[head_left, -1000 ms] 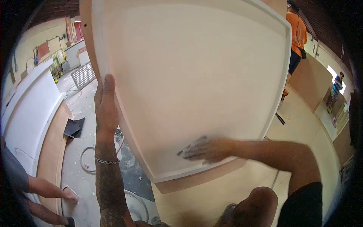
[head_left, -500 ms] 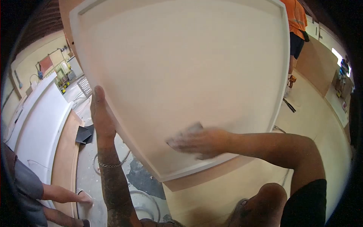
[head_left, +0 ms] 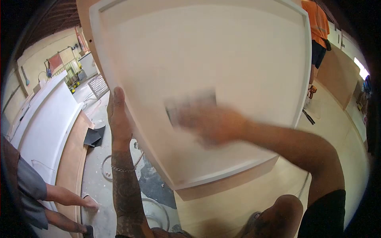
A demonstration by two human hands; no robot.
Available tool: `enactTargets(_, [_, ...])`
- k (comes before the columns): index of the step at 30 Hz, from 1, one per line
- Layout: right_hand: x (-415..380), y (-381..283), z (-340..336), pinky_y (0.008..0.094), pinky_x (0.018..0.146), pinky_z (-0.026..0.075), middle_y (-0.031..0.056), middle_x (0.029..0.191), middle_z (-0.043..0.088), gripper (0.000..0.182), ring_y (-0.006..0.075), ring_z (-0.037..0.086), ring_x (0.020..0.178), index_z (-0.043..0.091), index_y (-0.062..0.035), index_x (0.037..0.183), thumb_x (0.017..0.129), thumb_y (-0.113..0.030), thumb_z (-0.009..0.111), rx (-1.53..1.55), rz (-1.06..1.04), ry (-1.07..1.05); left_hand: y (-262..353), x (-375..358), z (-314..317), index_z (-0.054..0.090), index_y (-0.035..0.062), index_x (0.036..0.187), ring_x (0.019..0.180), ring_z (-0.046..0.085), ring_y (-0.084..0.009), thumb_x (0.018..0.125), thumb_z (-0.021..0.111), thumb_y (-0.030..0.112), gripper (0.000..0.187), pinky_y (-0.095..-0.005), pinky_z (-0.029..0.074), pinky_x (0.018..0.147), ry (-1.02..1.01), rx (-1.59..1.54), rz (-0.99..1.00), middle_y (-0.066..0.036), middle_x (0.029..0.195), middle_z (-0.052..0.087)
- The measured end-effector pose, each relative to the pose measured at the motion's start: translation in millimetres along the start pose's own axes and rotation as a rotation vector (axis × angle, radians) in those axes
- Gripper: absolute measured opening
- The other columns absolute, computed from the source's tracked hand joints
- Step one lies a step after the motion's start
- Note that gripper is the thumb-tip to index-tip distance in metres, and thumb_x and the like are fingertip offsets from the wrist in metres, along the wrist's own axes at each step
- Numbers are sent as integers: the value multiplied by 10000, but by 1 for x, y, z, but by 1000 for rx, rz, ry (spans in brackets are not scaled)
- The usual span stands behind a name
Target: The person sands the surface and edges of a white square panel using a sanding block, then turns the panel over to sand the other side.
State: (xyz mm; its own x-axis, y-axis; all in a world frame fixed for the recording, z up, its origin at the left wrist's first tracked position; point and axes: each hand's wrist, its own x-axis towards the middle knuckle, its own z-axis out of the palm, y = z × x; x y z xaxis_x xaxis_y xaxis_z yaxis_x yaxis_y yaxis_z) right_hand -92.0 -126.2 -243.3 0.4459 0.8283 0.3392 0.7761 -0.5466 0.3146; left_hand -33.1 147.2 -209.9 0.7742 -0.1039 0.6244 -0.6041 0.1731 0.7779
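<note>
The white panel (head_left: 222, 59) stood tilted and filled most of the view, with a raised rim along its edges. The left hand (head_left: 119, 119) lay flat with its fingers straight against the panel's edge at 9 o'clock. The right hand (head_left: 210, 123), blurred, pressed a sanding pad (head_left: 190, 104) on the panel's face near the centre; the grip was flat on the pad, but its fingers were too blurred to tell more. At 8 o'clock another person's hand (head_left: 90, 203) rested on a long white board (head_left: 43, 115). A dark sheet (head_left: 93, 137) and a hose (head_left: 106, 168) lay on the dusty floor (head_left: 95, 178) between the board and the panel. At 1 o'clock a person in an orange shirt (head_left: 317, 23) stood beyond the panel's right rim, where the floor was open.
</note>
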Motion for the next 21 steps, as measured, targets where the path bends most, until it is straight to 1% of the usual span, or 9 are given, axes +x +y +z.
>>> enactTargets(3, [-74,-36,62,442,1235,235,114,1635,294,805,274,344,1477,309,-59,1562,919,-392,659,194,-259,-244,2,-1,0,429,-62,1443,1244,561,-266,1052,428,542,720,-375,461,1052,11,14,-10,-178,1373,553])
enactTargets(5, [-55,-14,30,460,1222,259,53,1622,341,649,264,385,1454,373,-152,1547,975,-369,589,277,-67,-450,1,0,1,433,-62,1440,1235,565,-265,1053,427,540,715,-373,464,1047,3,27,-1,-176,1366,557])
enactTargets(7, [-28,43,-23,463,1210,290,21,1598,381,610,219,372,1462,448,-202,1489,927,-338,642,-193,-136,5,0,-1,0,433,-62,1440,1236,565,-261,1059,420,526,702,-366,465,1041,21,15,-3,-181,1367,556])
enactTargets(11, [28,115,-134,489,1214,271,118,1587,379,648,341,323,1480,440,-151,1485,907,-339,662,-580,175,482,-2,2,1,428,-64,1444,1252,552,-263,1066,411,503,681,-369,446,1060,18,11,18,-177,1376,550])
enactTargets(16, [-27,3,-2,547,1199,259,189,1546,409,725,346,324,1481,392,-73,1500,898,-365,669,10,116,193,-5,3,-5,391,-69,1470,1310,500,-275,1077,406,460,659,-387,381,1115,12,-48,-13,-179,1424,511])
enactTargets(17, [-41,-32,35,521,1193,281,185,1568,386,735,320,332,1480,356,-85,1527,923,-396,640,-214,139,-331,-5,0,-2,391,-69,1470,1310,500,-275,1077,406,460,659,-387,381,1115,14,-51,-16,-179,1424,511])
enactTargets(18, [-59,-61,49,500,1184,298,143,1571,390,738,288,375,1452,326,-87,1545,936,-395,609,-128,90,-449,-4,-1,2,376,-60,1481,1324,484,-280,1072,427,451,656,-392,373,1119,82,37,43,-176,1438,496])
enactTargets(19, [-114,-61,102,479,1164,323,99,1559,412,693,259,437,1397,340,-99,1543,947,-355,583,178,-136,-114,-2,2,6,361,-50,1493,1338,468,-285,1067,448,441,656,-396,365,1123,147,126,113,-173,1451,482])
enactTargets(21, [-118,-55,93,464,1158,327,75,1537,442,647,241,458,1376,362,-132,1538,959,-336,567,388,-175,-12,-1,3,12,318,-56,1500,1364,444,-295,1049,485,452,699,-401,359,1125,196,272,288,-197,1476,443])
